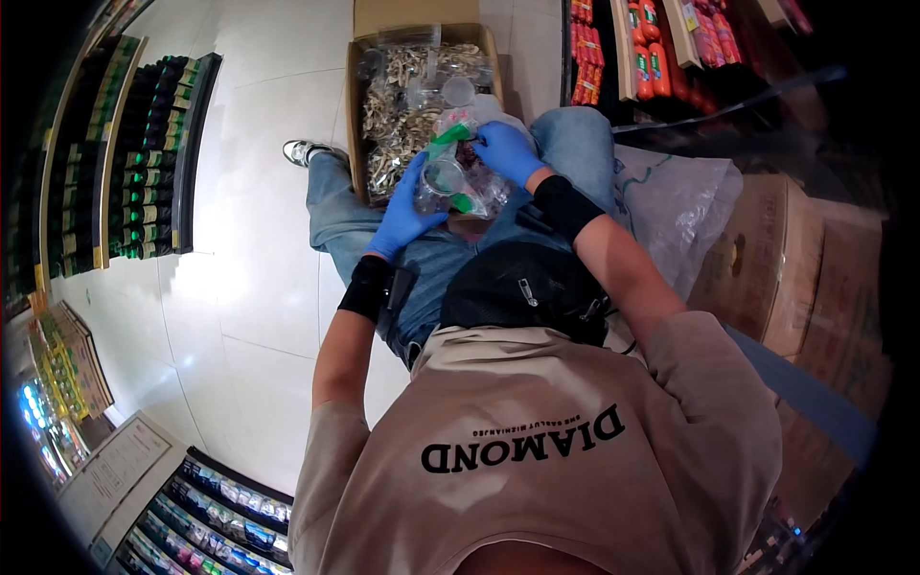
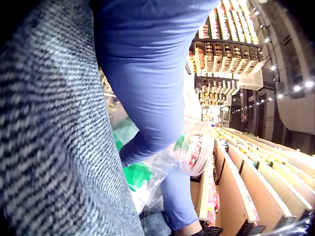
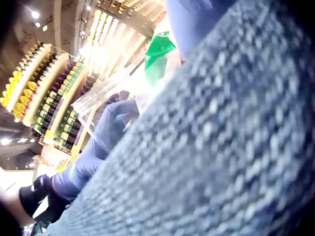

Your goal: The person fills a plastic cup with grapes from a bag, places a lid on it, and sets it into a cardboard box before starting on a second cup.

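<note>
A clear plastic jar (image 1: 443,178) sits in the grip of my blue-gloved left hand (image 1: 402,218), thumb on the near side and fingers along the left. In the left wrist view the round rim of the jar (image 2: 197,150) faces outward. My gloved right hand (image 1: 510,153) pinches a clear plastic bag (image 1: 491,190) with green print, just right of the jar. Dark reddish pieces (image 1: 468,153) show through the bag by the right fingertips. The bag's green part (image 3: 160,54) lies beside the right hand in the right wrist view. Denim covers much of both wrist views.
Between the legs stands a cardboard box (image 1: 357,144) of clear packs with pale brown dried slices (image 1: 407,134); a round clear lid (image 1: 458,91) lies on top. Shelves of dark bottles (image 1: 153,158) stand left, red packs (image 1: 656,67) right. Cartons (image 1: 747,259) and a plastic sheet (image 1: 680,201) flank the right side.
</note>
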{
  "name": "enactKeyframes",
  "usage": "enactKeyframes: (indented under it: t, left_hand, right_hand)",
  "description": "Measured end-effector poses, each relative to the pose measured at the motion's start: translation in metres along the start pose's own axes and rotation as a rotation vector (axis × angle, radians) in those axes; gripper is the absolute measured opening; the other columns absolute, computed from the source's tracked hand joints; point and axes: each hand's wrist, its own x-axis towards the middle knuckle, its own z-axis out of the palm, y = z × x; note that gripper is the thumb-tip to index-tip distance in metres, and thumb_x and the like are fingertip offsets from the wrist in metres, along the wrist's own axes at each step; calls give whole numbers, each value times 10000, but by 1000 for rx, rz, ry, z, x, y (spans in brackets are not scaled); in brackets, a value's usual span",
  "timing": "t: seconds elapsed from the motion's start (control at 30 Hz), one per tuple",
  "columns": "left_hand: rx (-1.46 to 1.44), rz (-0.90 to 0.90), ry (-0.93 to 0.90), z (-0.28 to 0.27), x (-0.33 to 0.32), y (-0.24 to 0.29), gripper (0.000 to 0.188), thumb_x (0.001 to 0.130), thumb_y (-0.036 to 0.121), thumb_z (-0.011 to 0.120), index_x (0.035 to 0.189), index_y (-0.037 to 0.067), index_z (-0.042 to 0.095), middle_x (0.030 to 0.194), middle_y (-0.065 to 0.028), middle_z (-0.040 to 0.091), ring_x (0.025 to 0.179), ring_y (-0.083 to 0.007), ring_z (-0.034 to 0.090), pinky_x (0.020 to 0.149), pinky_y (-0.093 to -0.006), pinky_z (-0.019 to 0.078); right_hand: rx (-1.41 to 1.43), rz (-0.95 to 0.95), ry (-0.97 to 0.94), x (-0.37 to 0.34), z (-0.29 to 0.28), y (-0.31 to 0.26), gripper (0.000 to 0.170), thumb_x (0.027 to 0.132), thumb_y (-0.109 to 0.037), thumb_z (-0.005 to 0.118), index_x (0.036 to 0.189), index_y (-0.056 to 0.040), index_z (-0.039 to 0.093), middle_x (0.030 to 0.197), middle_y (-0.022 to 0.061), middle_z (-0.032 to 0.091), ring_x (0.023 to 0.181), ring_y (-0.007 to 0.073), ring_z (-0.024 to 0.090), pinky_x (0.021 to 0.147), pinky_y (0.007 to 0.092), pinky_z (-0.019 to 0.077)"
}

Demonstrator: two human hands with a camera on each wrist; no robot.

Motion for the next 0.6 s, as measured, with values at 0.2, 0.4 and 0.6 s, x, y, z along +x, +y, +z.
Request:
enactKeyframes:
  t: [0.2,0.4,0.6]
  left_hand:
    - [-5,-40,-1,0,-1,-13,1062,712,85,845,1587,29,248,1568,-151,379,1427,-251,399,1193,-373,321]
    - [-84,-86,-7,2,-1,-11,1090,681,125,868,1579,19,259,1555,-197,396,1432,-299,414,1186,-396,339]
    - [-32,-91,-1,1,-3,-15,1107,667,108,873,1580,15,254,1575,-204,374,1451,-295,393,1193,-388,334]
  right_hand:
    - [861,246,-169,0,-22,-18,220,924,-194,694,1032,-12,754,933,93,749,822,160,685,747,307,534]
    - [928,-30,-351,-4,-35,-42,238,911,-151,712,1095,-8,760,992,58,758,901,99,674,844,272,535]
    - [962,55,-194,1,-16,-11,229,901,-154,717,1086,-28,765,1015,73,763,910,115,688,855,276,529]
